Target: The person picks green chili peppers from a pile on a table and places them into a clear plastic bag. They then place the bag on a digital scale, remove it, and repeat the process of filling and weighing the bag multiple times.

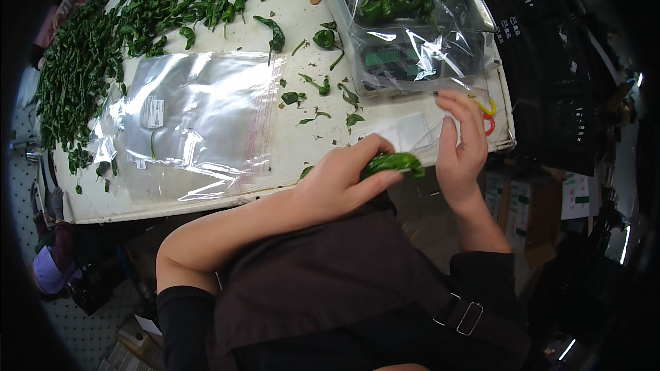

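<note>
My left hand (343,172) is closed around a green pepper (394,165) just over the table's front edge. The pepper's curved end sticks out past my thumb and forefinger. My right hand (464,149) is raised to the right of it, thumb apart from the fingers and no object visible in it. Its fingertips overlap the lower edge of a clear plastic bag (438,56); whether they touch it cannot be told. Green peppers (397,0) fill the upper part of that bag, which lies over a digital scale (381,69) with a greenish display.
A heap of green peppers (82,82) spreads over the white table's (304,165) left and back. Flat clear bags (206,113) lie before me. Loose peppers and leaf scraps (319,85) dot the middle. Red-handled scissors (489,123) and black crates (541,62) are right. Another person stands far left.
</note>
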A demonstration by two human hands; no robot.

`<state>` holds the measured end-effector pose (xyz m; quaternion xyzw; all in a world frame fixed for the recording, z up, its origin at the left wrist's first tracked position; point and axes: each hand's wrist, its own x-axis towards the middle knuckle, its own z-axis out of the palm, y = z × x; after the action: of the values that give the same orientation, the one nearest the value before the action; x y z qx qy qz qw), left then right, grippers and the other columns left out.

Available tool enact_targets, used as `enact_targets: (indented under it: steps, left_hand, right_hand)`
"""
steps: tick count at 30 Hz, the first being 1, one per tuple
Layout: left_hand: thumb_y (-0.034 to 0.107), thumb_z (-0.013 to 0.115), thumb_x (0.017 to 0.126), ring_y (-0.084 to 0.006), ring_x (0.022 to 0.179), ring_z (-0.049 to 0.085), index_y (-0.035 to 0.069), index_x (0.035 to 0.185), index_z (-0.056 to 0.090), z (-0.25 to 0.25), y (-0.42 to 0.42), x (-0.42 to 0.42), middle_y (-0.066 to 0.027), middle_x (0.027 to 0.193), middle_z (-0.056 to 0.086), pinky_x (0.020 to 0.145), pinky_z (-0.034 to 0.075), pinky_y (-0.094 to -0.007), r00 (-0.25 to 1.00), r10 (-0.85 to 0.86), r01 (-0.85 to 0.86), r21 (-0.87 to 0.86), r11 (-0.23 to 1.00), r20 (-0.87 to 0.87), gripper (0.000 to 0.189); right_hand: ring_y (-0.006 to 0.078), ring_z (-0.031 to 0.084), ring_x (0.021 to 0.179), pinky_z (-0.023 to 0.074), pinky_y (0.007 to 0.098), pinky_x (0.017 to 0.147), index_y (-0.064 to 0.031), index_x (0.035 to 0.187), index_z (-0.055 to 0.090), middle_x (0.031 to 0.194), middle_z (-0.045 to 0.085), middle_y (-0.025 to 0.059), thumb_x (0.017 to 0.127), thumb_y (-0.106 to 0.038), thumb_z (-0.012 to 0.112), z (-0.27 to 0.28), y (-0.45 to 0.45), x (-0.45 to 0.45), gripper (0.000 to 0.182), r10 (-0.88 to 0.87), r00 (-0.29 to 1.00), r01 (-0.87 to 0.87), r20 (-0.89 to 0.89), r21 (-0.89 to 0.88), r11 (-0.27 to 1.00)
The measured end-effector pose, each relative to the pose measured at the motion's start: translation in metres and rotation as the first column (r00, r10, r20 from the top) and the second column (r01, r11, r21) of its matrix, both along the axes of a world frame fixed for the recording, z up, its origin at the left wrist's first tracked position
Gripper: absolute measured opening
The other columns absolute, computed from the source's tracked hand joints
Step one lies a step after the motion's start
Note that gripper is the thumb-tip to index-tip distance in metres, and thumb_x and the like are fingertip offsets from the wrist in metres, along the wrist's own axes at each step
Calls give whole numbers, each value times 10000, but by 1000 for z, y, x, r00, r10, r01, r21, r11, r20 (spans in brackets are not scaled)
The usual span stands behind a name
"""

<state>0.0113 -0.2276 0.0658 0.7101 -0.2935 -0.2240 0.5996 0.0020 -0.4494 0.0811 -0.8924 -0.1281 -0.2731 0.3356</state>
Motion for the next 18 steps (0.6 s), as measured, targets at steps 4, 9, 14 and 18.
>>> enact_targets:
  steps: [4,9,14,18]
  left_hand:
    - [227,475,1019,-64,652,529,42,1214,480,23,-26,10,-1,745,574,577,400,-214,778,-42,-30,-103,994,-627,268]
    - [208,488,1009,-71,649,528,59,1230,481,27,-20,10,-9,749,579,579,407,-223,887,-72,55,-51,997,-456,267]
    - [260,477,1016,-140,658,576,66,1215,465,-13,26,12,-48,749,575,576,457,-264,653,173,-169,80,982,-737,278]
    - [231,508,990,-259,894,642,-45,1101,482,-12,71,104,-184,993,608,822,541,-364,486,526,-770,-58,636,-698,299]
  right_hand:
    - [315,607,896,489,360,813,44,953,615,1015,633,171,779,154,476,12,-10,19,248,-4,1000,5,16,-76,997]
    - [304,570,904,468,369,773,7,952,599,1033,619,174,723,146,511,9,-33,-14,282,123,986,-119,115,-38,992]
    - [372,475,1200,382,457,1005,-39,1338,428,1367,431,229,706,-68,763,13,-30,-5,717,74,981,-56,179,-105,993]
    - [386,371,1361,277,509,1111,-125,1504,282,1462,362,218,612,-245,881,23,5,39,1081,217,974,-170,61,-435,884]
